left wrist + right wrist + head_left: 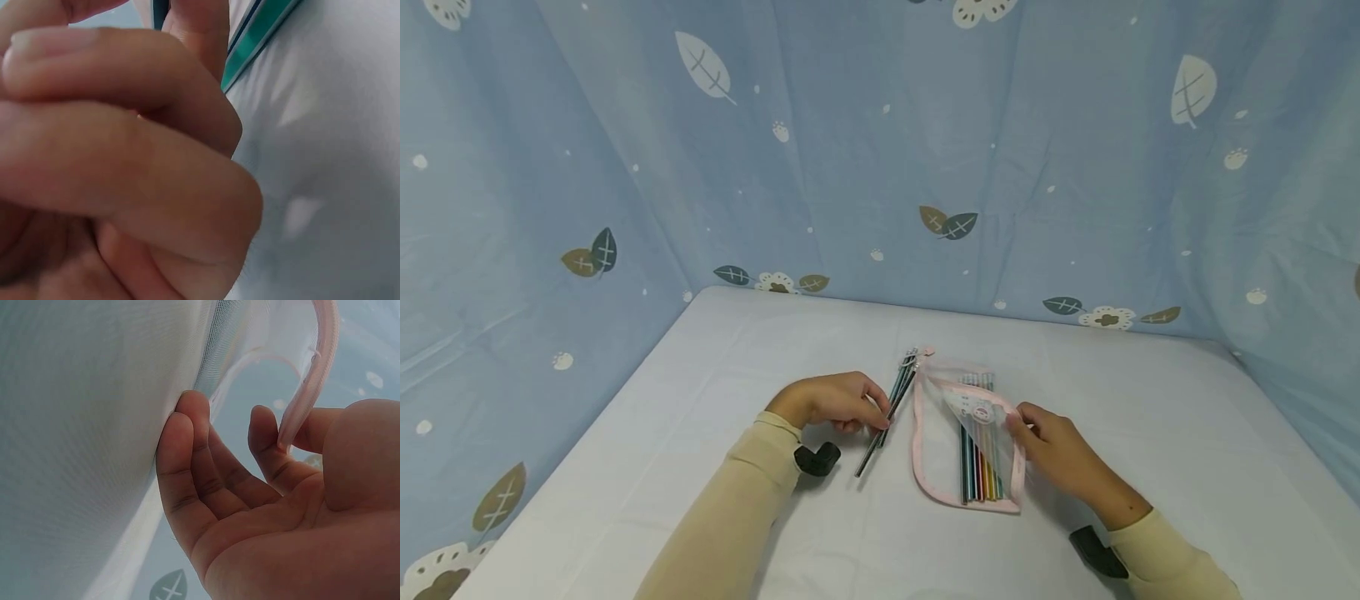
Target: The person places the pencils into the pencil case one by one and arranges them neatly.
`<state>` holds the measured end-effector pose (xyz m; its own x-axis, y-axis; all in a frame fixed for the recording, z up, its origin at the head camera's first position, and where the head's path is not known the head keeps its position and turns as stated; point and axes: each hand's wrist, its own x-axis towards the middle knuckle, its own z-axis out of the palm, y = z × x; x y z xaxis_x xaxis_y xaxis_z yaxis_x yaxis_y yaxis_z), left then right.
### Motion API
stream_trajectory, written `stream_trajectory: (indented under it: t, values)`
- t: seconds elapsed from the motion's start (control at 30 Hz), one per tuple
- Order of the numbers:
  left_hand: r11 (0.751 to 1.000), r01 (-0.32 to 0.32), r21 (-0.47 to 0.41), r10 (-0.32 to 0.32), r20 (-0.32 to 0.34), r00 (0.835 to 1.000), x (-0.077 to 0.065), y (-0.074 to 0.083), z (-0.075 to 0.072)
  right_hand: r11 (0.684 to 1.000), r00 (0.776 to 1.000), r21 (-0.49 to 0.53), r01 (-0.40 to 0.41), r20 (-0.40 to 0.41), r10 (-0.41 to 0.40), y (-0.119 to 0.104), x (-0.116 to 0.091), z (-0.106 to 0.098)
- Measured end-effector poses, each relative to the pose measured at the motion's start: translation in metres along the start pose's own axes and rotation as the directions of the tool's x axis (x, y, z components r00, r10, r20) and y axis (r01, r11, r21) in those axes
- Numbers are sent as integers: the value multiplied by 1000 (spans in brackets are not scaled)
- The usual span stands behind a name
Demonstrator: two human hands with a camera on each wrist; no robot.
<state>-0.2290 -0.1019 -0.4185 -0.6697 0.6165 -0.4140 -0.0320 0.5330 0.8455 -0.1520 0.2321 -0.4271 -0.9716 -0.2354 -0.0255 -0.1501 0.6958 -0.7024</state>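
My left hand [842, 400] pinches a dark pencil [871, 457] at a slant, left of the pouch. Beneath and behind it lie several more pencils [904, 375]; in the left wrist view a green pencil [262, 40] shows beyond the curled fingers. A see-through mesh pouch with a pink zipper edge [917, 446] lies in front of me, its top flap partly folded back. Several coloured pencils [981, 475] lie inside its right part. At the pouch's right side my right hand [1051, 442] pinches the pink edge [315, 369] between thumb and index finger, other fingers extended.
A white cloth [820, 542] covers the table. Blue leaf-patterned fabric [880, 150] hangs behind and at both sides. A black wrist device [817, 459] sits by the left cuff and another [1097, 552] by the right cuff.
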Motion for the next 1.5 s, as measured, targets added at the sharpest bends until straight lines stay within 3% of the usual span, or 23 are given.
stream_trajectory:
  t: [0.23,0.73,1.1,1.5]
  values:
    - [1000,8,-1,-8,8,1000,-3,3,-1,1000,1000,-17,0,-3,0,0,0,-1]
    - [998,-52,36,52,-4,999,6,16,20,1000,1000,-9,21,-3,-21,-1,1,-1]
    - [998,-57,1,57,-91,994,12,19,30,1000,1000,2,14,1,-14,-1,0,0]
    - [999,-53,2,52,-129,990,17,23,39,1000,1000,1,16,-1,-16,-3,-1,-1]
